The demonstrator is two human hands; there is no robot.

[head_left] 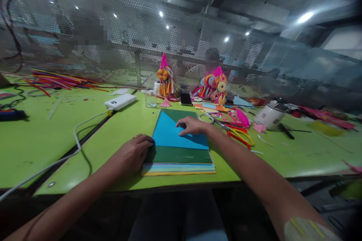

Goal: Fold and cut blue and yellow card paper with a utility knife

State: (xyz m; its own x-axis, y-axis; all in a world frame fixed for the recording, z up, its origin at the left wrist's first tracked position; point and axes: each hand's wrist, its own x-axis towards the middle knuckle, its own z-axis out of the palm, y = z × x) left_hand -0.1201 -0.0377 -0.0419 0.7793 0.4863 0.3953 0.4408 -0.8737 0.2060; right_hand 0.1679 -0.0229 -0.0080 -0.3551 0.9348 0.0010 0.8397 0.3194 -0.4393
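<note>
A blue paper triangle [169, 133] lies on a green sheet [181, 155], which tops a stack of coloured paper [178, 169] at the table's front edge. My left hand [138, 152] is at the stack's left edge, its fingers bent and pressed together around that edge, beside the blue paper's left corner. The fingertips are partly hidden. My right hand [190, 126] is over the right part of the blue paper, thumb and forefinger apart with nothing between them. Whether its fingertips touch the paper I cannot tell.
Scissors [240, 135] with red and yellow handles lie right of the stack. Behind are a phone [186, 98], a glass [151, 99] and paper-flower hangings [164, 77]. A white power bank [120, 101] with a cable [77, 135] is at left, a white kettle-like container [270, 114] at right.
</note>
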